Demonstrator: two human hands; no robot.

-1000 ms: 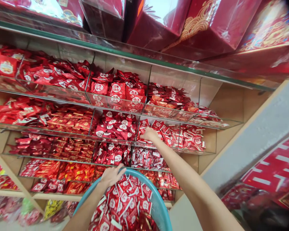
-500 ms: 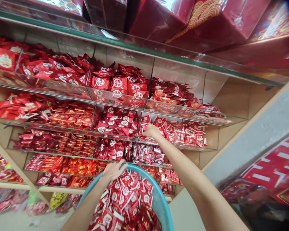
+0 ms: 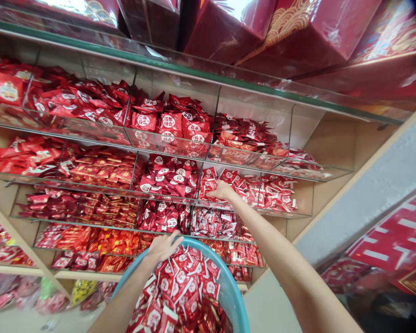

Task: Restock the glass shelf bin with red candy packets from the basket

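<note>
My left hand (image 3: 163, 246) grips the far rim of a turquoise plastic basket (image 3: 241, 296), its fingers lying over the edge. Small red-and-white packets (image 3: 189, 282) fill the basket, with shiny darker red wrapped sweets (image 3: 211, 317) at its near side. My right hand (image 3: 222, 190) reaches into a shelf compartment and rests on similar red-and-white packets (image 3: 244, 185). Its fingers look stretched out to the left over the pile, with no packet visibly lifted; the fingertips are partly hard to make out.
Clear-fronted shelf compartments hold red packets (image 3: 168, 122), dark red packets (image 3: 166, 178) and orange-red ones (image 3: 114, 240). A glass shelf (image 3: 194, 69) overhead carries large dark red boxes (image 3: 229, 32). Bagged goods (image 3: 52, 296) lie low at left; a grey wall (image 3: 370, 185) stands right.
My right hand has shifted slightly right and lower within the same compartment, its fingers turning flatter. My left hand and the basket stay in place.
</note>
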